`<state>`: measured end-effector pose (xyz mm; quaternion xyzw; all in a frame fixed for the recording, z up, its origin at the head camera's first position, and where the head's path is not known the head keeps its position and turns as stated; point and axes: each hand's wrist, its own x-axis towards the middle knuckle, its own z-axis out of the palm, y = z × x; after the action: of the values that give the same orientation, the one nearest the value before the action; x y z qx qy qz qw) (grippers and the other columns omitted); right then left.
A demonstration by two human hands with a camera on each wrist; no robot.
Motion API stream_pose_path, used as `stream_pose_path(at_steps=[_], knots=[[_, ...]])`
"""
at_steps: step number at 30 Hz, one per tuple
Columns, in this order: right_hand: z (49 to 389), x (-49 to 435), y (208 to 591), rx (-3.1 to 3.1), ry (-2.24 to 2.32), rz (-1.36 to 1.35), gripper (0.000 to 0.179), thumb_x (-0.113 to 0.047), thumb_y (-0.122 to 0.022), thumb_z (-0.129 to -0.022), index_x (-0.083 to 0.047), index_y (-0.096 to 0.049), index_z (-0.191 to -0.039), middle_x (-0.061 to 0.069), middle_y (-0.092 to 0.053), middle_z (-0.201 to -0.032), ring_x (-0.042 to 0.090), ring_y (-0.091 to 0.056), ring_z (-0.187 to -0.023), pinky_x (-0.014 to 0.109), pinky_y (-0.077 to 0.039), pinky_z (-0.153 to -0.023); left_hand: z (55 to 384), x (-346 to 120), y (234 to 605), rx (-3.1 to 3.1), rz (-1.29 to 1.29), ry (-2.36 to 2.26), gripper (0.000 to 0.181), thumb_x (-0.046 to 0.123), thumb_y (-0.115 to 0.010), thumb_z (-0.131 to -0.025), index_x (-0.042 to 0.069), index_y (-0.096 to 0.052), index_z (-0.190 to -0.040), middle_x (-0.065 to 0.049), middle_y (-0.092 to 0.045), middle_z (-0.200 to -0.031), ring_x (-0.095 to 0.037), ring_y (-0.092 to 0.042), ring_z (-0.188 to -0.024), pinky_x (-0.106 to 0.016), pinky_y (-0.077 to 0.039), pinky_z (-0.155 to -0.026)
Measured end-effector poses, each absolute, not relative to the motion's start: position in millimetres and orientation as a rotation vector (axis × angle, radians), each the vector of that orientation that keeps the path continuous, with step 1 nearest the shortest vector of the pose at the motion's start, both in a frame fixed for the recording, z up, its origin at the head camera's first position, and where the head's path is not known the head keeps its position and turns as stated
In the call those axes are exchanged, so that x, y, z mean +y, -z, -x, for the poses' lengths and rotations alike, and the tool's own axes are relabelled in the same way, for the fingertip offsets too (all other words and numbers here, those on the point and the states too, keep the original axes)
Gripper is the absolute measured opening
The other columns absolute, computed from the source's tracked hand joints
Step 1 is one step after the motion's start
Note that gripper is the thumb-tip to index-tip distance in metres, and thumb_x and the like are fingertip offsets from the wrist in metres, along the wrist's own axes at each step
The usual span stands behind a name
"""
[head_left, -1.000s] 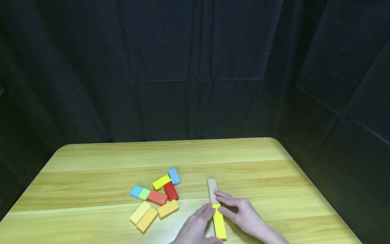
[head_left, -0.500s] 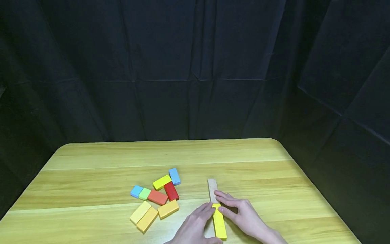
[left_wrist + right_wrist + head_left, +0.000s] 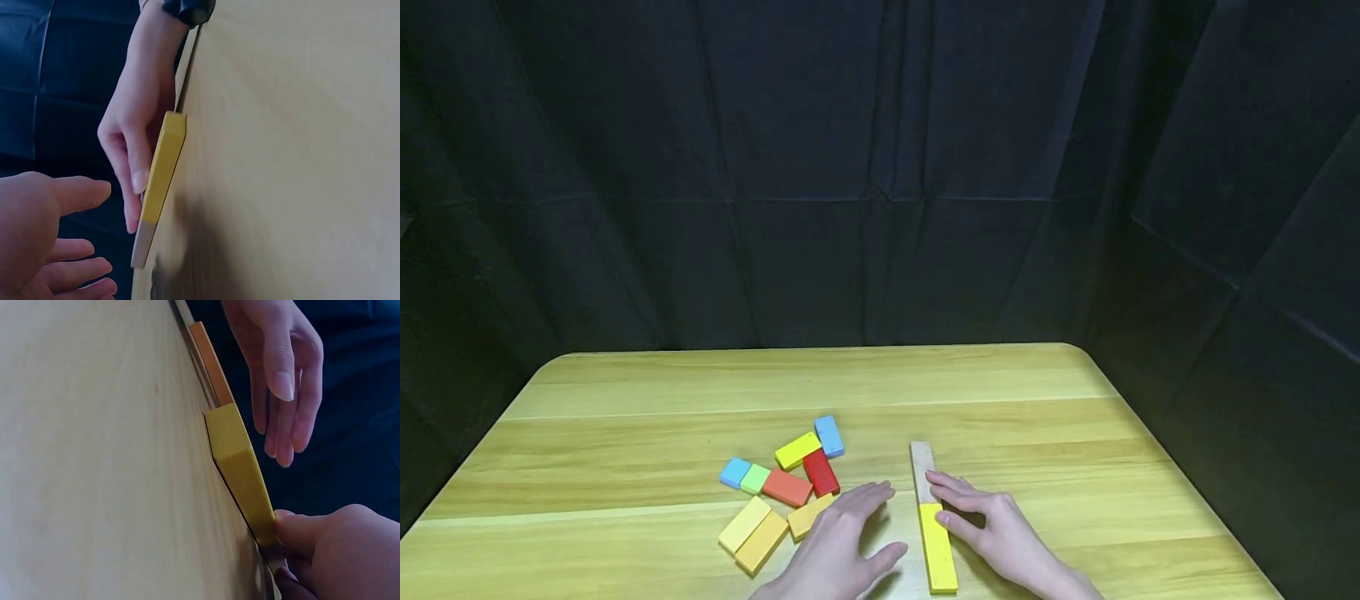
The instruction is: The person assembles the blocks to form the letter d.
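Observation:
A long yellow block lies flat on the table, end to end with a pale greyish wooden block; together they form a straight row. My right hand rests beside the joint, thumb touching the yellow block and the forefinger near the pale block's side. To the left, my left hand hovers above the table with fingers spread, holding nothing. It partly covers an orange-yellow block. In the left wrist view, a gap separates the left hand from the row.
Left of the hands lies a loose group: a red block, an orange-red block, a green block, blue blocks, another yellow block and two orange-yellow blocks side by side. Dark curtains stand behind the table.
My left hand has let go of the yellow block's left side and moved left, toward the loose blocks. My right hand has stayed at the joint.

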<state>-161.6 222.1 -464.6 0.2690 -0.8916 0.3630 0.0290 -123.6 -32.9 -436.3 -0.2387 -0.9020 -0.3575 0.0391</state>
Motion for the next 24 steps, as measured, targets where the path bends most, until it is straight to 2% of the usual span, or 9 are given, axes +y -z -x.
stream_pose_path(at_steps=[7, 11, 17, 21, 24], knots=[[161, 223, 463, -2.776, -1.144, -0.807, 0.042, -0.037, -0.061, -0.099, -0.012, -0.066, -0.132, -0.004, -0.056, -0.145, 0.030, -0.049, -0.136, 0.040, -0.042, -0.110, 128, -48, 437, -2.715, 0.667, 1.154, 0.049, 0.023, -0.074, -0.090, 0.004, -0.060, -0.133, -0.009, -0.065, -0.132, -0.027, -0.060, -0.123, -0.044, -0.051, -0.101], [162, 224, 463, -2.787, -1.142, -0.796, 0.042, -0.038, -0.061, -0.099, -0.013, -0.066, -0.132, -0.005, -0.056, -0.145, 0.030, -0.049, -0.136, 0.032, -0.040, -0.110, 134, -55, 436, -2.684, 0.605, 1.224, 0.046, 0.018, -0.074, -0.089, 0.001, -0.062, -0.130, -0.013, -0.066, -0.129, -0.028, -0.062, -0.120, -0.046, -0.052, -0.098], [163, 225, 463, -2.781, -1.151, -0.803, 0.042, -0.038, -0.061, -0.098, -0.013, -0.066, -0.132, -0.005, -0.057, -0.144, 0.031, -0.050, -0.135, 0.025, -0.038, -0.110, 144, -65, 439, -2.673, 0.509, 1.208, 0.046, 0.015, -0.076, -0.088, 0.002, -0.063, -0.130, -0.015, -0.066, -0.129, -0.031, -0.060, -0.122, -0.049, -0.049, -0.101], [163, 225, 464, -2.780, -1.165, -0.804, 0.043, -0.038, -0.062, -0.098, -0.012, -0.066, -0.132, -0.005, -0.057, -0.144, 0.031, -0.050, -0.135, 0.023, -0.038, -0.109, 150, -71, 442, -2.638, 0.457, 1.147, 0.045, 0.012, -0.079, -0.084, 0.004, -0.065, -0.126, -0.010, -0.070, -0.115, -0.025, -0.065, -0.106, -0.043, -0.053, -0.092], [163, 226, 464, -2.791, -1.170, -0.794, 0.043, -0.039, -0.062, -0.098, -0.013, -0.066, -0.133, -0.006, -0.057, -0.144, 0.031, -0.050, -0.135, 0.023, -0.038, -0.109, 155, -76, 444, -2.625, 0.420, 1.144, 0.042, 0.008, -0.078, -0.083, 0.004, -0.067, -0.123, -0.003, -0.066, -0.092, -0.018, -0.060, -0.083, -0.030, -0.052, -0.072]])
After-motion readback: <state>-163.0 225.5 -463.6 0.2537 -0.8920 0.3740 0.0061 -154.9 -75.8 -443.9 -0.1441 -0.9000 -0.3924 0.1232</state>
